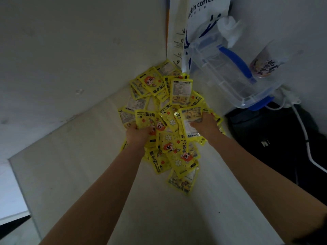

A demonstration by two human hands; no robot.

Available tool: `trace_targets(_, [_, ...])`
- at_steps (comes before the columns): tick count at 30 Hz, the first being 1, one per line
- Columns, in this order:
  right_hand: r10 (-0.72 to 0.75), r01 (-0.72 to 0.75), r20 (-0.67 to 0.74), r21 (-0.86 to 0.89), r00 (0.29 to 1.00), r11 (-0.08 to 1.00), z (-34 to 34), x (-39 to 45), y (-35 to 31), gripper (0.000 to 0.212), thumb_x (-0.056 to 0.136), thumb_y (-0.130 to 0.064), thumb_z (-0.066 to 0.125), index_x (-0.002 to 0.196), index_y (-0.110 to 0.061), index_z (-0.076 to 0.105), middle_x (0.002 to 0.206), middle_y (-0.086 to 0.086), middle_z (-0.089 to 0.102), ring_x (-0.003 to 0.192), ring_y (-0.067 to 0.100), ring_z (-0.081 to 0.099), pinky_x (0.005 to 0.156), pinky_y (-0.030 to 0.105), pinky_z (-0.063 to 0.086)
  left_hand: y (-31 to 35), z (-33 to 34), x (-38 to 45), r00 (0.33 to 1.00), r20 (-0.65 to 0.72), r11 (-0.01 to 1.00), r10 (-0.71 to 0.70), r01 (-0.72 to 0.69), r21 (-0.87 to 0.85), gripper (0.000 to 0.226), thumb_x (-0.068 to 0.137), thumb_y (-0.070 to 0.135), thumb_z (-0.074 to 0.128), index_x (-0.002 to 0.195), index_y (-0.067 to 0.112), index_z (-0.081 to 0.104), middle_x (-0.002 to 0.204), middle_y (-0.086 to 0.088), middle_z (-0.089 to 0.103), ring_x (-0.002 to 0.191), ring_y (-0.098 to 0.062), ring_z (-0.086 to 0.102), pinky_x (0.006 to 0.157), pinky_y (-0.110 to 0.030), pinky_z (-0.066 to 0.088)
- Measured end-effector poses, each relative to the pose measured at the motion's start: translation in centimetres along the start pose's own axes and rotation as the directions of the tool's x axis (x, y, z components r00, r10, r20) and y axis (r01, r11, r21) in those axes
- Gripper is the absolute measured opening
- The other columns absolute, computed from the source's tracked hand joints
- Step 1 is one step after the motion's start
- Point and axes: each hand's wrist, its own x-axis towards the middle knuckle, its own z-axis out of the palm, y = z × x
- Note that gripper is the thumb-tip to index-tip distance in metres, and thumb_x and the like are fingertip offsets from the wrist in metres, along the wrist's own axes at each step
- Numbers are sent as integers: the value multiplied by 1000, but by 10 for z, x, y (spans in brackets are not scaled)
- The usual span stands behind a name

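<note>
**Fig.: Both hands dug into the sachet pile [178, 92], heaped on the table [85, 174] in the corner by the wall [70, 50].**

Your left hand [138, 132] curls round a bunch of sachets. Your right hand [206, 125] pinches several, thumb on top. Risks: slick packets may slip from an overfull grab, or strays at the table's right edge may drop onto the black object [276, 138] w/ the white cable [304, 133]. The clear tub [221, 68] sits just right of the pile, so a knock may shift it. Open room: bare tabletop to your left & toward you.

over twenty yellow packets [180, 92], one clear box [221, 68], one cup [263, 62]
</note>
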Motion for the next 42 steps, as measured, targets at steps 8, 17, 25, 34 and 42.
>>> trace_targets(8, [8,-9,19,53,1000,999,1,0,-6,22,78,-4,69,99,2,69,94,19,69,87,30,64,79,44,54,4,5,-3,1000,-21,1000,-7,7,-14,25,74,12,79,96,14,68,88,-5,71,83,-26,68,76,-42,58])
trace_targets(17, [-13,11,8,176,1000,984,-15,-17,-7,29,82,-8,69,110,0,66,94,14,65,83,22,58,71,34,46,15,-23,-17,991,-11,985,130,-130,-110,33,73,13,80,104,9,68,94,-12,74,82,-29,73,74,-49,59])
trace_targets(25, [-105,100,-2,309,995,946,-35,-70,-12,27,83,-3,67,109,-9,67,101,9,68,96,24,64,88,39,51,4,-49,-54,975,28,962,220,-212,-174,26,77,11,77,101,10,68,94,-12,74,81,-28,74,71,-47,60])
trace_targets(34, [-34,60,-77,367,996,928,-30,-180,29,26,82,-2,67,94,-25,64,97,1,69,96,21,66,92,42,53,-59,-73,-102,958,176,972,224,-208,-109,22,78,10,76,99,11,68,95,-13,74,85,-31,72,75,-51,59])
trace_targets(42, [207,-108,-171,457,963,883,20,-295,89,28,82,-5,65,109,-14,66,106,6,71,96,24,68,86,43,56,-132,-117,-138,903,372,962,217,-263,76,29,78,12,77,105,9,68,95,-10,74,82,-27,73,70,-45,61])
